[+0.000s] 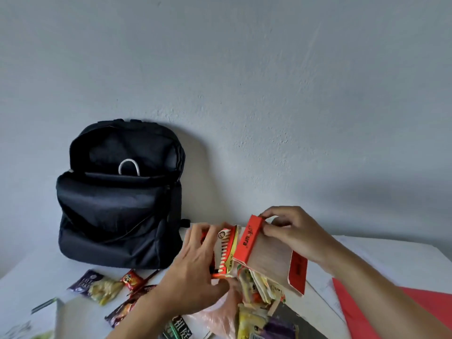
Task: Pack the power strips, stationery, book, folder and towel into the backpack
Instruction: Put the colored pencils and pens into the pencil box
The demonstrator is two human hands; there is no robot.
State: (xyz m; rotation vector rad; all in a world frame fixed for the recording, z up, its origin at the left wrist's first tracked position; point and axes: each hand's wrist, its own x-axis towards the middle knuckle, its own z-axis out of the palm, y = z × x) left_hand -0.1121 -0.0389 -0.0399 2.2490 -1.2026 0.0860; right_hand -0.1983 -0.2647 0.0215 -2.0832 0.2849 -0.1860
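Observation:
A black backpack [119,204] stands open against the wall at the left, with a white cable loop [129,167] showing inside. In front of me my right hand [291,231] grips the top edge of an open orange stationery box [271,255], which is tilted. My left hand [195,263] holds a pack of colored pencils [223,253] right beside the box's opening. A red folder [401,314] lies flat at the lower right.
Several snack packets [102,287] lie scattered on the white table [367,253] in front of the backpack. A pink plastic bag [217,314] and a dark book cover [293,321] sit below the box. White paper sheets lie at the right.

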